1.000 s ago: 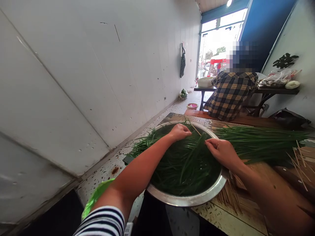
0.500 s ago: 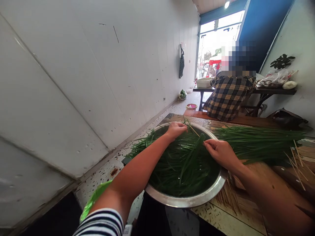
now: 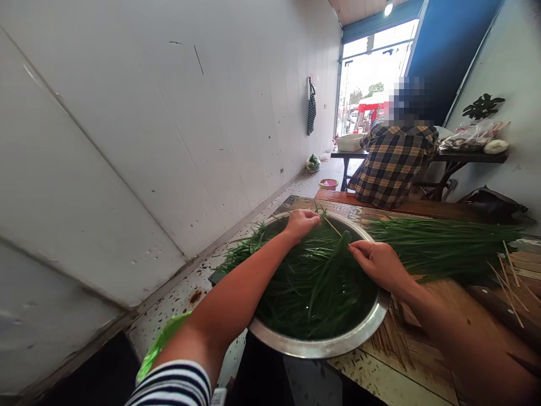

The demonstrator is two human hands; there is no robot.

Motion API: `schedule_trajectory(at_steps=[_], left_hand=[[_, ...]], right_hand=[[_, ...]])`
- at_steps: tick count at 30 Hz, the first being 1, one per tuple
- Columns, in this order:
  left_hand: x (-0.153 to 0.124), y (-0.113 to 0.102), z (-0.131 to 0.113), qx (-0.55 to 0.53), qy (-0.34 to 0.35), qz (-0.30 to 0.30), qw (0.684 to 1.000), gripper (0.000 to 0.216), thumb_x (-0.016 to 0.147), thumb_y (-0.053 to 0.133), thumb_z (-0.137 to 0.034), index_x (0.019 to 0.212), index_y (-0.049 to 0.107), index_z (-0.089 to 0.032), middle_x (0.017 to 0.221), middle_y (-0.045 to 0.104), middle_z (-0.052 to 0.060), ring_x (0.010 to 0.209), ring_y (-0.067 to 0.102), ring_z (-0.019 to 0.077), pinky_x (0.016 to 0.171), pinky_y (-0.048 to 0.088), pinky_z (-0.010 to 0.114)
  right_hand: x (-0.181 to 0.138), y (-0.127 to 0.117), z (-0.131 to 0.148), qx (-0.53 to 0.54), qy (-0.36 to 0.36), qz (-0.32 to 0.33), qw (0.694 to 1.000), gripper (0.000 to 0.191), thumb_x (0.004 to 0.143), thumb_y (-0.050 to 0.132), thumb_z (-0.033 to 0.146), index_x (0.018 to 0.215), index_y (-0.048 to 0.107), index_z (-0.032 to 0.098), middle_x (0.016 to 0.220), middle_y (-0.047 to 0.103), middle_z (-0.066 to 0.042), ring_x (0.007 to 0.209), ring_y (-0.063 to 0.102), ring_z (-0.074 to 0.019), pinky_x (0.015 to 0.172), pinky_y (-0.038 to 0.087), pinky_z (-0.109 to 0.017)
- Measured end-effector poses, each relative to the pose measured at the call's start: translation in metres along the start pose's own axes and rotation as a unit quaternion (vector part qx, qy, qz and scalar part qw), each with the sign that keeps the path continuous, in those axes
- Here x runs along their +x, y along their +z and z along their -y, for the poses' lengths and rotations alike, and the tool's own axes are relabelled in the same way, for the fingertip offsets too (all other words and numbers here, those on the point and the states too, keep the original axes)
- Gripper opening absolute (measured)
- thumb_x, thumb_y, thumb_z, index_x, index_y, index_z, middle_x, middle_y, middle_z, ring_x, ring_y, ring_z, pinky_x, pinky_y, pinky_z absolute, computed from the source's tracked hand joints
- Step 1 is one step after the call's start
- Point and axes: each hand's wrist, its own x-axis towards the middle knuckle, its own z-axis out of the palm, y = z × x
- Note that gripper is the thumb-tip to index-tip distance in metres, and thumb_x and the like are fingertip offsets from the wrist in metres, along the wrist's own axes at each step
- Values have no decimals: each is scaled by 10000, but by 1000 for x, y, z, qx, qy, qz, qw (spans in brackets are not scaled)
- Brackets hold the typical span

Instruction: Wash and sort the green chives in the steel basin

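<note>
A wide steel basin [image 3: 363, 330] holds water and many long green chive leaves [image 3: 313, 282]. My left hand [image 3: 302, 221] is over the far side of the basin, its fingers closed on a thin bamboo skewer [image 3: 332, 225] and some leaves. My right hand [image 3: 378, 262] is at the basin's right rim, pinching a folded chive leaf against the skewer's near end. Both forearms reach across the basin.
A pile of chives [image 3: 443, 245] lies on the wooden table [image 3: 439, 293] to the right, with loose skewers [image 3: 509, 282] beside it and more skewers [image 3: 391, 338] near the basin. A person in a plaid shirt [image 3: 393, 163] sits beyond. A white wall [image 3: 147, 141] runs along the left.
My left hand has drawn slightly away toward the basin's far rim with the skewer. My right hand stays at the leaf; the view shifted a little.
</note>
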Motion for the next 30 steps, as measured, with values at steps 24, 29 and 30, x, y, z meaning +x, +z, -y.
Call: schedule_trajectory(at_steps=[24, 29, 30], left_hand=[[-1, 2, 1, 74, 34, 35, 996, 250, 745, 510, -277, 758, 689, -102, 699, 678, 49, 554, 500, 83, 549, 363, 205], [-2, 2, 0, 99, 75, 43, 991, 253, 770, 490, -252, 712, 686, -103, 658, 665, 43, 548, 492, 81, 563, 362, 206], [-2, 2, -1, 100, 76, 40, 991, 247, 766, 498, -250, 708, 688, -104, 650, 661, 41, 543, 487, 80, 560, 360, 205]], right_hand=[[0, 2, -3, 8, -5, -12, 1000, 329, 839, 424, 381, 876, 713, 229, 758, 725, -28, 682, 643, -167, 634, 434, -247], [0, 2, -3, -1, -15, -16, 1000, 332, 842, 420, 376, 868, 717, 231, 758, 727, -31, 683, 645, -164, 624, 428, -240], [0, 2, -3, -2, -15, -17, 1000, 332, 843, 419, 375, 867, 718, 231, 757, 726, -31, 683, 645, -163, 624, 427, -239]])
